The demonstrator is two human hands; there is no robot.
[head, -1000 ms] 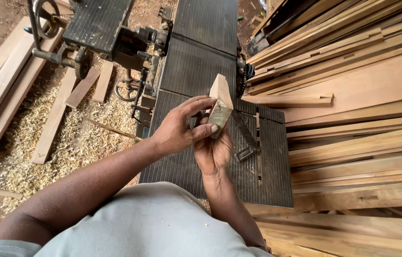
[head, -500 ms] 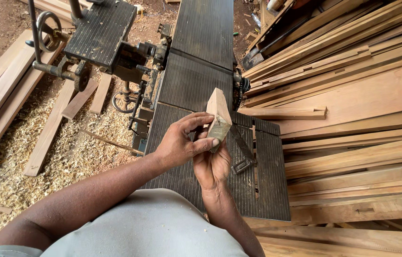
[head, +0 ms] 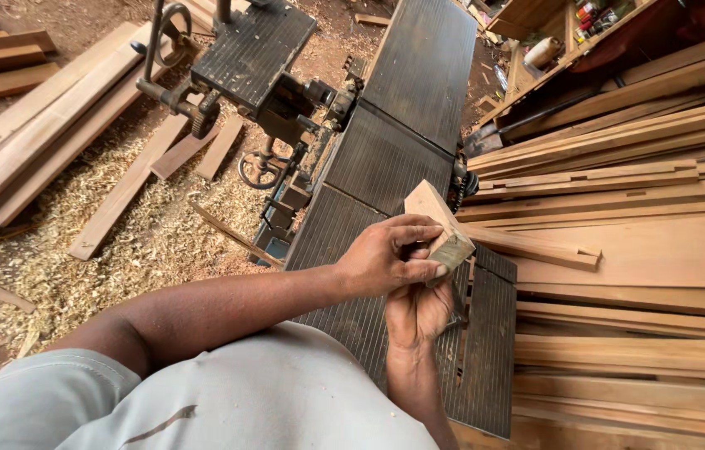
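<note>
Head view: left hand (head: pixel 387 258) and right hand (head: pixel 419 310) both grip wood block (head: pixel 440 227), tilted, above ribbed machine table (head: pixel 386 158); planks (head: pixel 644 250) stacked right.

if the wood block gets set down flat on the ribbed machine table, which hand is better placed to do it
Probably the left. The left hand wraps the wood block from the side, thumb and fingers on it, above the ribbed machine table. The right hand sits beneath the block, between it and the table.

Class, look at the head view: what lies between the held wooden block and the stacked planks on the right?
A single loose wooden strip lies between the wooden block and the planks.
</note>
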